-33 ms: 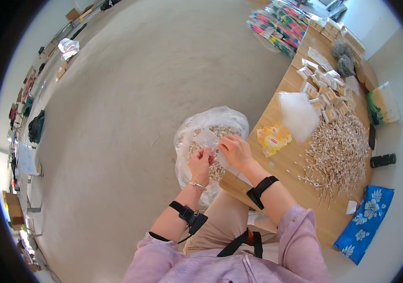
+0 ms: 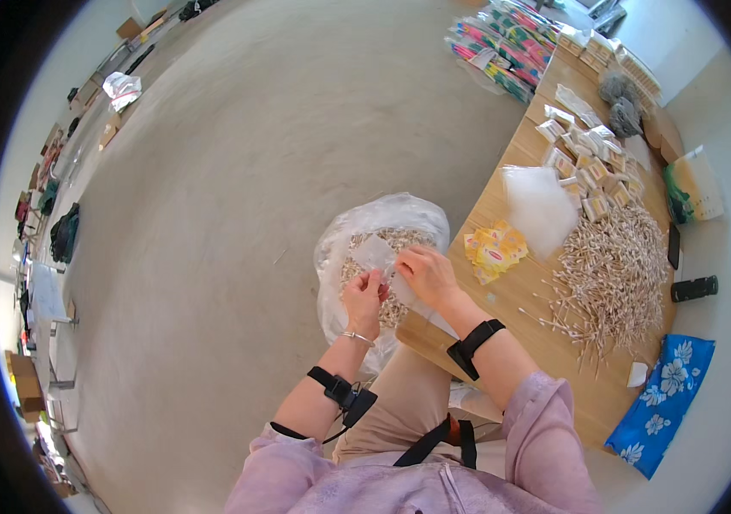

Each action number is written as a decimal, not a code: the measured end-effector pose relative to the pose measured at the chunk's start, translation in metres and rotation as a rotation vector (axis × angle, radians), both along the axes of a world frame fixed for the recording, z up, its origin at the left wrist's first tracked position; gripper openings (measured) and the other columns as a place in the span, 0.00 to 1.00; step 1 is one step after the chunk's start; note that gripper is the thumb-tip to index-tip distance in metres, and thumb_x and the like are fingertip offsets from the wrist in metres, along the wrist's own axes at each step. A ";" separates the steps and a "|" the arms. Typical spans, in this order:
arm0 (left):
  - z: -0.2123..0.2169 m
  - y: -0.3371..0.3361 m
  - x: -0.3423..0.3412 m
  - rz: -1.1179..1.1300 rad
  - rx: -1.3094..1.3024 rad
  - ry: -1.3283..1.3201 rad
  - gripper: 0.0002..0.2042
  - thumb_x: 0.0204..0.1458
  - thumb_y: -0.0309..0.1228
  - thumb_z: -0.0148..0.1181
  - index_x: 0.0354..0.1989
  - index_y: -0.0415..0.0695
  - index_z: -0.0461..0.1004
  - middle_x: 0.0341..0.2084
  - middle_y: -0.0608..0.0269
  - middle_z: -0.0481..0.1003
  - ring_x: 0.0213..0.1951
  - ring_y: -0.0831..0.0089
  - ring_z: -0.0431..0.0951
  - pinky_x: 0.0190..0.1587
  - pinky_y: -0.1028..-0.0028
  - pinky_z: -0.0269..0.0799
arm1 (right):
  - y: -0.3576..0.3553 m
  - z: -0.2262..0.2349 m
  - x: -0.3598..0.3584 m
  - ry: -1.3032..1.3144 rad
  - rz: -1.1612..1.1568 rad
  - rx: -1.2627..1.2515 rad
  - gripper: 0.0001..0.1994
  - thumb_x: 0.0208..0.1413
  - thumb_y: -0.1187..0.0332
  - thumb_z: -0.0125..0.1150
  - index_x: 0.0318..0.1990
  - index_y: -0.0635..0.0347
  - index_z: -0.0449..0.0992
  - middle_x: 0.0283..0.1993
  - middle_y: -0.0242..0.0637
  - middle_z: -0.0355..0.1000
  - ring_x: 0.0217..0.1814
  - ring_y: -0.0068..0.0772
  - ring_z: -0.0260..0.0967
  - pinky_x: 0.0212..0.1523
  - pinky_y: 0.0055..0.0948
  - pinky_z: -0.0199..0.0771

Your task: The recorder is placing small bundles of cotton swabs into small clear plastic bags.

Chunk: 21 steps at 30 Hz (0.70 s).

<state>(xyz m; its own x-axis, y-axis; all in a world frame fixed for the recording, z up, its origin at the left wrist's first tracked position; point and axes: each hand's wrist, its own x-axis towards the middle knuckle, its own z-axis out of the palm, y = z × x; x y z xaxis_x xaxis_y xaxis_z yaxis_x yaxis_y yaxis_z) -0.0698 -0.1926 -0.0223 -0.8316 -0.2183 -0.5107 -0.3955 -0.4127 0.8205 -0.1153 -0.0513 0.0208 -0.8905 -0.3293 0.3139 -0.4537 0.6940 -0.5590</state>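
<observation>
Lilac sleeves frame both forearms, each with a black wrist strap. Left hand [image 2: 365,297] and right hand [image 2: 425,272] meet, fingers pinching a small clear pouch [image 2: 380,257] between them, above a crinkly plastic bag [image 2: 382,224] of pale sticks on the floor. Beyond, on the wooden table [image 2: 502,338]: yellow packets [image 2: 494,248], a clear bag pile [image 2: 538,204], a loose heap of thin sticks [image 2: 614,274].

The light brown wooden tabletop [image 2: 511,308] carries a heap of pale tan thin sticks [image 2: 618,270], small yellow packets [image 2: 494,248] and a blue cloth with white flowers [image 2: 665,403] at its near right corner. The clear plastic bag [image 2: 382,231] holds beige bits.
</observation>
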 end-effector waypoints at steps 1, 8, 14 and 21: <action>0.000 0.003 0.001 0.006 0.020 -0.035 0.09 0.57 0.36 0.57 0.32 0.43 0.72 0.25 0.69 0.74 0.27 0.80 0.72 0.31 0.80 0.71 | 0.003 -0.001 0.000 -0.034 0.025 0.016 0.02 0.48 0.70 0.57 0.27 0.55 0.72 0.29 0.34 0.72 0.38 0.39 0.70 0.37 0.37 0.71; 0.006 0.021 0.030 -0.032 0.050 -0.001 0.09 0.56 0.35 0.58 0.35 0.42 0.73 0.23 0.70 0.73 0.24 0.81 0.71 0.30 0.81 0.70 | 0.032 0.011 0.008 -0.122 0.077 -0.106 0.05 0.47 0.69 0.57 0.32 0.55 0.76 0.32 0.35 0.75 0.43 0.43 0.69 0.45 0.38 0.69; 0.008 0.026 0.033 -0.047 0.030 -0.002 0.09 0.56 0.35 0.59 0.35 0.41 0.74 0.23 0.70 0.73 0.24 0.82 0.70 0.28 0.81 0.68 | 0.022 -0.002 0.011 -0.202 -0.097 0.091 0.09 0.51 0.66 0.54 0.34 0.58 0.77 0.44 0.39 0.73 0.56 0.45 0.61 0.57 0.44 0.58; 0.011 0.025 0.041 -0.086 -0.006 -0.033 0.09 0.55 0.35 0.60 0.33 0.42 0.74 0.23 0.72 0.72 0.24 0.84 0.67 0.27 0.82 0.63 | 0.025 -0.010 0.013 -0.274 -0.090 0.032 0.10 0.51 0.66 0.53 0.32 0.60 0.78 0.50 0.38 0.68 0.62 0.44 0.53 0.61 0.45 0.54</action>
